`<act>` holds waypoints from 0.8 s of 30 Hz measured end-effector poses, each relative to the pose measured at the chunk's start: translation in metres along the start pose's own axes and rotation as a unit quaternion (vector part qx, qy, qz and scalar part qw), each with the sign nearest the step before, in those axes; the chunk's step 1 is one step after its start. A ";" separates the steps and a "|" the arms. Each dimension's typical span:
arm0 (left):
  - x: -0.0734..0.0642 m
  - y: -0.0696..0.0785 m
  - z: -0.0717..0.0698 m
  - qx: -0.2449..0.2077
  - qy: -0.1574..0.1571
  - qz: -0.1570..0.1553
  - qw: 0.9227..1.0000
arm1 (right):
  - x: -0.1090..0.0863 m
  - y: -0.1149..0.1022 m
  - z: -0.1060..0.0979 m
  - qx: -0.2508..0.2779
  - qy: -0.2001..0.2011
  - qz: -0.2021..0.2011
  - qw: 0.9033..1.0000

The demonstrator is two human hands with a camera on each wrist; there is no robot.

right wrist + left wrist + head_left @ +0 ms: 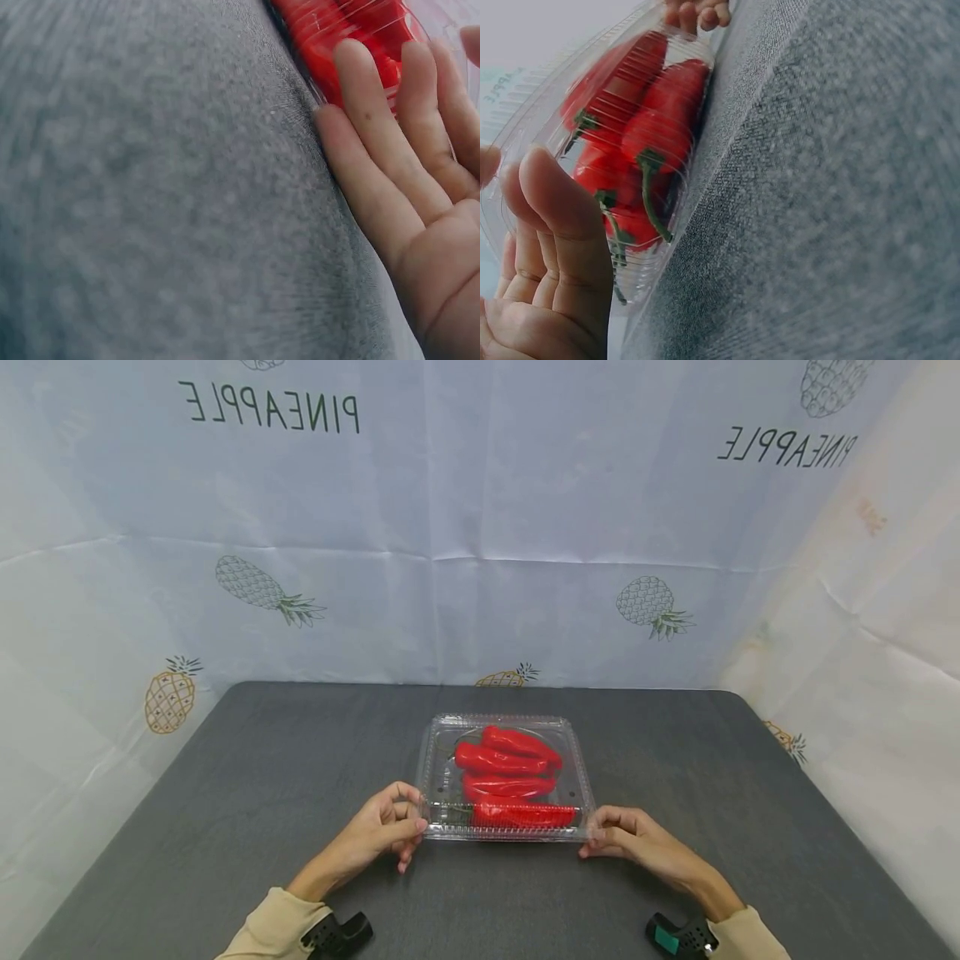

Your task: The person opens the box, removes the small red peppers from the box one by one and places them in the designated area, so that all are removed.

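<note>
A clear plastic clamshell box (504, 835) rests on the table, holding several long red peppers (517, 814) with green stems. My left hand (382, 824) is at its front left corner, thumb and fingers pinching the rim. At the front right corner, my right hand (626, 832) grips the edge between thumb and forefinger. The left wrist view shows the peppers (660, 127) through the ribbed plastic wall, beside the curled left fingers (566, 195). Up close in the right wrist view, the lower right fingers (375, 157) lie fairly straight along the box's side.
The dark grey table (315, 743) extends around the box on every side. Behind it hangs a pale curtain (450, 502) printed with pineapples and mirrored lettering. Black bands (337, 935) sit at both wrists, over beige sleeves.
</note>
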State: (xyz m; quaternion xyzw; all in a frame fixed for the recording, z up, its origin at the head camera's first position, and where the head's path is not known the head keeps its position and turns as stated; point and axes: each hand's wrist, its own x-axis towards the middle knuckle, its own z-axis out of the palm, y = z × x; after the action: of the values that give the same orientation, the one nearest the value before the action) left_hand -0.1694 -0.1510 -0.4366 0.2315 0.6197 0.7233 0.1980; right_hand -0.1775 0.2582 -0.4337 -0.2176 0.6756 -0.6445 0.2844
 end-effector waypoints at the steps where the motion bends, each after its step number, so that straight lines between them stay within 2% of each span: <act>1: 0.000 0.001 0.000 0.003 0.001 -0.002 1.000 | 0.000 -0.001 0.000 -0.015 0.015 -0.008 1.000; 6: 0.000 0.004 0.000 0.017 0.010 -0.012 1.000 | -0.002 -0.002 0.003 -0.089 0.094 -0.061 0.990; 10: 0.000 0.005 0.001 0.023 0.017 -0.014 0.999 | -0.001 -0.002 0.007 -0.123 0.131 -0.084 0.980; 17: 0.000 0.005 0.000 0.034 0.014 -0.013 0.999 | 0.001 -0.002 0.011 -0.178 0.152 -0.107 0.966; 24: 0.001 0.004 -0.004 0.018 0.006 -0.004 1.000 | 0.001 -0.004 0.008 -0.190 0.164 -0.118 0.961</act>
State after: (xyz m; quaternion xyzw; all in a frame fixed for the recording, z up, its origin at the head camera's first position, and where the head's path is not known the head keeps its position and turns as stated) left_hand -0.1724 -0.1539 -0.4326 0.2284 0.6346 0.7126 0.1931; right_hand -0.1732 0.2512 -0.4297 -0.2371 0.7926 -0.5599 0.0451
